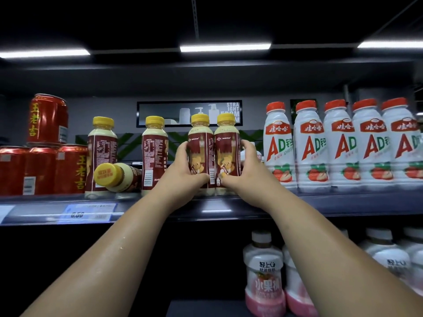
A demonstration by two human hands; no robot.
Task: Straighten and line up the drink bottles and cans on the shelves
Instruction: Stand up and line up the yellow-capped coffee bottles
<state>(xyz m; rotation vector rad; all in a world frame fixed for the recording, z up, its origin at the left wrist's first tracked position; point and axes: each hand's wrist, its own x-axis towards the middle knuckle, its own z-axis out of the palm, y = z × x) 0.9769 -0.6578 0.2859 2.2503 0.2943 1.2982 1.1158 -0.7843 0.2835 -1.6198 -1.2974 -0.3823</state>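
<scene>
Left forearm [103,248] and right forearm [332,243] are nearest, both reaching up to the upper shelf [320,203]; left hand [183,167] is curled round bottle A [201,143], right hand [243,170] curled round bottle B [227,145]; thumbs lie low on the front labels, fingers go round the outer sides. A and B are upright, touching side by side, mid-shelf near the front edge, yellow caps, bear labels facing out.

Around: left of A, the third bottle [154,154] is upright with its back label out, just beside the left wrist; next to it the tipped bottle [119,177] lies on its side, cap toward camera, between the third bottle and the upright fourth bottle [101,152]; further left a row of red cans [43,170], with a top can [48,120] stacked on them. Right of B a narrow gap holds the right-hand fingers; then the AD bottles [343,145], white with red caps, in a row along the front.

Room: the gap between the third bottle and A is filled by the left hand; a price tag [88,212] sits on the shelf lip below the tipped bottle; pink bottles [263,271] stand on the lower shelf under the right forearm.

Shelf is dark and glossy, reflecting the lights; black ceiling with strip lights [225,47]; a framed sign [190,113] hangs on the grey wall behind.
</scene>
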